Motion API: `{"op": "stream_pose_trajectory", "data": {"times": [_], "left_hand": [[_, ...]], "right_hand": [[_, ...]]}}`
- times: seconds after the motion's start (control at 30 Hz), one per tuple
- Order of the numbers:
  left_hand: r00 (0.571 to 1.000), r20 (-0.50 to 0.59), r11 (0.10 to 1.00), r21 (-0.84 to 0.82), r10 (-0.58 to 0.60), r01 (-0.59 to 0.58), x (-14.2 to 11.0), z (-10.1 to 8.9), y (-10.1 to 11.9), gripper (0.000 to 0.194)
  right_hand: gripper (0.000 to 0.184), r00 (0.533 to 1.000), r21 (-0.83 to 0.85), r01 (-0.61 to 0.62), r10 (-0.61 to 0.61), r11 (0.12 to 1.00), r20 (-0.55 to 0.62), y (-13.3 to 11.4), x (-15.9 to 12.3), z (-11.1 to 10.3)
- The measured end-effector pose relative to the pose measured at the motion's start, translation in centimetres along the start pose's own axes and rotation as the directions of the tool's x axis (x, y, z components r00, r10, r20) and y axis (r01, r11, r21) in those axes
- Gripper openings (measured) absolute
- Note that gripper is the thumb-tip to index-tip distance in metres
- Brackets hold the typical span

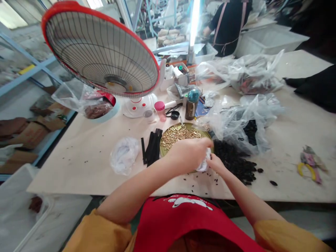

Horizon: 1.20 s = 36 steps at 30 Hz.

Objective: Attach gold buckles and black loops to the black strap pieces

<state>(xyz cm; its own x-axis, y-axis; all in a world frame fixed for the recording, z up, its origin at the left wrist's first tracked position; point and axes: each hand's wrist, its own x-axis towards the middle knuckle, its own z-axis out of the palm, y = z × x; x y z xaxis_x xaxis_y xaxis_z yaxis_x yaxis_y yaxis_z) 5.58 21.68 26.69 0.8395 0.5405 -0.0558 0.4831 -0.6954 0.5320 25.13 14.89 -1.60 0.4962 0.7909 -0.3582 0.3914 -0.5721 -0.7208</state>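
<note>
My left hand [193,152] reaches over the near right part of a round gold tray [165,151] that holds many small gold buckles [175,133]. Its fingers are curled closed, and what lies inside them is hidden. Beside and partly below it is a white crumpled piece [203,165], cloth or paper, I cannot tell which. My right hand [216,163] closes on the right side of this piece, its fingertips partly hidden. Right of the tray spreads a heap of black oval pieces [233,162]. Black strips [153,147] lie left of the tray.
A red-rimmed fan [102,49] stands at the back left. Behind the tray are a pink-lidded jar [160,110] and a dark bottle [192,106]. Plastic bags [259,115] lie at the right, near yellow-handled pliers [309,168]. Another person [228,28] is farther back.
</note>
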Motion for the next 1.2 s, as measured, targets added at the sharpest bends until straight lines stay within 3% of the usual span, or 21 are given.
{"op": "stream_pose_trajectory", "data": {"times": [0.1, 0.17, 0.27, 0.37, 0.53, 0.67, 0.83, 1.03, 1.2], "left_hand": [[0.972, 0.094, 0.975, 0.080, -0.214, 0.207, 3.0, 6.2, -5.9, 0.031], [0.966, 0.122, 0.972, 0.079, -0.229, 0.221, 3.8, 10.1, -8.5, 0.031], [0.970, 0.131, 0.978, 0.063, -0.204, 0.198, 4.0, 14.1, -9.6, 0.032], [0.969, 0.139, 0.979, 0.041, -0.206, 0.202, 4.2, 15.7, -9.4, 0.031], [0.961, 0.071, 0.960, -0.068, -0.266, 0.270, 5.6, 15.3, -9.9, 0.040], [0.931, 0.001, 0.915, -0.186, -0.365, 0.359, 6.5, 14.1, -10.8, 0.034], [0.901, -0.011, 0.879, -0.227, -0.434, 0.420, 6.5, 13.0, -12.5, 0.031], [0.880, -0.113, 0.885, -0.127, -0.461, 0.447, 6.4, 11.9, -12.7, 0.026], [0.881, -0.174, 0.894, 0.006, -0.440, 0.448, 7.2, 10.3, -12.5, 0.031]], "right_hand": [[0.035, 1.000, -0.009, 0.008, -0.008, 1.000, -0.018, -0.3, -0.3, -0.6], [0.043, 0.998, -0.003, 0.021, -0.021, 1.000, -0.052, -0.7, -0.5, -0.9], [0.051, 0.993, 0.027, 0.046, -0.043, 0.999, -0.110, -1.6, -0.3, -1.6], [0.053, 0.987, 0.088, 0.074, -0.060, 0.993, -0.147, -2.6, 0.1, -2.6], [0.054, 0.984, 0.272, 0.165, -0.139, 0.948, -0.114, -4.8, 0.4, -3.0], [0.057, 0.976, 0.426, 0.214, -0.208, 0.879, -0.062, -7.1, -0.1, -1.4], [0.051, 0.971, 0.577, 0.183, -0.237, 0.796, 0.019, -9.5, 0.2, 0.1], [0.054, 0.968, 0.633, 0.167, -0.248, 0.756, 0.040, -11.5, 1.1, 1.4], [0.048, 0.979, 0.587, 0.116, -0.191, 0.801, 0.068, -11.5, 2.5, 2.3]]}}
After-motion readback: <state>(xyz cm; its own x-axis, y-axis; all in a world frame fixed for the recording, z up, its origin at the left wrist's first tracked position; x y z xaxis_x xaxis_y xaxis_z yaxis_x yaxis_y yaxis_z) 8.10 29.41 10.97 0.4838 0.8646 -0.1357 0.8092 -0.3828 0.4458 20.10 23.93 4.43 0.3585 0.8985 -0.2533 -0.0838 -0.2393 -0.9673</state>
